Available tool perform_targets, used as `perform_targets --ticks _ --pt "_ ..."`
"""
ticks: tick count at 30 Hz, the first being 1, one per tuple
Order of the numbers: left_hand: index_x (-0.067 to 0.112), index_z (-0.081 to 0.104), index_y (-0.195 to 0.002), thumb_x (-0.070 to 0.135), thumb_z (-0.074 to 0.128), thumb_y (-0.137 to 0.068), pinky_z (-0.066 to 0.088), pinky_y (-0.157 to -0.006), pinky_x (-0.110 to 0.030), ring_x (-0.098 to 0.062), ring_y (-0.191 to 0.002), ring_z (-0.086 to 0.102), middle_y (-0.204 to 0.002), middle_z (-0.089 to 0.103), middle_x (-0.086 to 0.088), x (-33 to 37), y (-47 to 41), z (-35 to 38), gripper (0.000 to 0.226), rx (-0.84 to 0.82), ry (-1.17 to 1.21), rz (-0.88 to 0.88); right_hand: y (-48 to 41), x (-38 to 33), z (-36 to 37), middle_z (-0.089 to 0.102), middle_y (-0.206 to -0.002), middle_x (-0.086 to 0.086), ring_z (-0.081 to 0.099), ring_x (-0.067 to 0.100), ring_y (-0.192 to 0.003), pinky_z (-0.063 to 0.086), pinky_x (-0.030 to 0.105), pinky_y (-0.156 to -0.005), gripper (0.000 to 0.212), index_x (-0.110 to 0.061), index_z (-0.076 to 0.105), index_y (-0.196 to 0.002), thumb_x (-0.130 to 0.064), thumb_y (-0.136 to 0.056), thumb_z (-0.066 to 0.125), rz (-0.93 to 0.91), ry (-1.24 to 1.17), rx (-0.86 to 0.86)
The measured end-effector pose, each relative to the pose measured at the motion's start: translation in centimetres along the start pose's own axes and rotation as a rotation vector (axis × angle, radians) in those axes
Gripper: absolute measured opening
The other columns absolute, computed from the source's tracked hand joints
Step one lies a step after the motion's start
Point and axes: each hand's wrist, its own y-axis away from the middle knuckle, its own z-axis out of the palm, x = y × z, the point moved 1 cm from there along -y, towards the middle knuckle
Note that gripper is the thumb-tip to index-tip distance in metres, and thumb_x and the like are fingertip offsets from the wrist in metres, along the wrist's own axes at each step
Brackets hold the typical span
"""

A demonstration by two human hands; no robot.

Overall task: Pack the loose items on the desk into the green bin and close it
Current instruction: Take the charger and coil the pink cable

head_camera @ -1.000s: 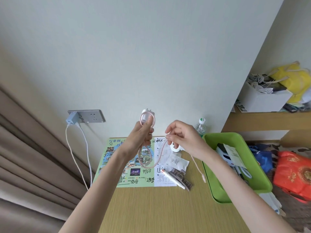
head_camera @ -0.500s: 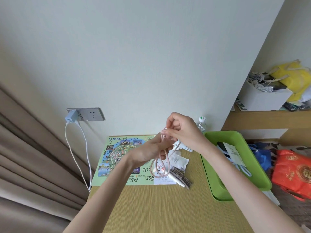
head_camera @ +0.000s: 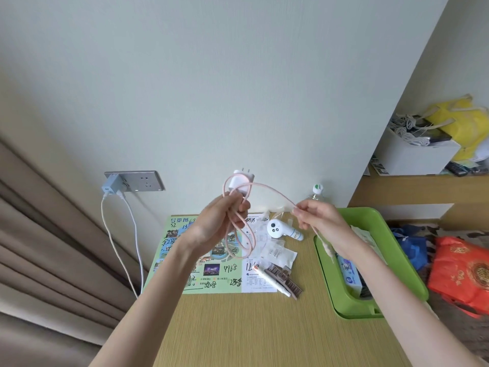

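Home room, wooden desk (head_camera: 264,335), curtain (head_camera: 39,247), cluttered shelf (head_camera: 412,185)

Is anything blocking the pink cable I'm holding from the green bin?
Nothing visible does. The pink braided charger cable hangs between left hand and right hand; the green plastic bin sits open beside it.

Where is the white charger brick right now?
Head view, centre-left: the white charger brick is held up above the desk by the left hand, just right of the wall socket, with the pink cable looped across it.
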Motion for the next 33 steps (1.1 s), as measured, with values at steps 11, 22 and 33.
perform_targets --ticks 11,22,33 --pt "0.017 0.052 -0.106 0.029 0.044 -0.103 0.046 -0.061 -0.021 -0.008 -0.065 0.047 -0.076 0.054 0.007 -0.5 0.1 1.0 0.015 -0.031 -0.33 -0.095 0.0 -2.6 1.5 0.055 -0.058 -0.004 0.038 0.012 -0.051 0.031 0.022 -0.053 0.026 -0.026 0.07 -0.114 -0.02 -0.101 0.049 -0.211 0.309 0.074" --pt "0.011 0.056 -0.103 0.026 0.039 -0.105 0.041 -0.058 -0.017 -0.006 -0.064 0.047 -0.081 0.061 0.008 -0.9 -0.9 3.2 0.023 0.148 -0.134 0.039 1.1 -3.3 3.1 0.034 -0.049 -0.003 0.029 0.015 -0.048 0.025 0.031 -0.056 0.037 -0.006 0.059 -0.07 -0.023 -0.1 0.048 -0.012 0.299 -0.131" --pt "0.012 0.048 -0.102 0.027 0.034 -0.105 0.037 -0.066 -0.03 -0.013 -0.063 0.05 -0.085 0.057 -0.003 -0.9 -0.8 4.6 0.02 0.109 0.083 -0.012 0.9 -1.9 4.3 0.046 -0.055 -0.004 0.04 0.016 -0.054 0.032 0.031 -0.057 0.036 -0.016 0.062 -0.073 -0.039 -0.099 0.049 -0.008 0.343 -0.174"
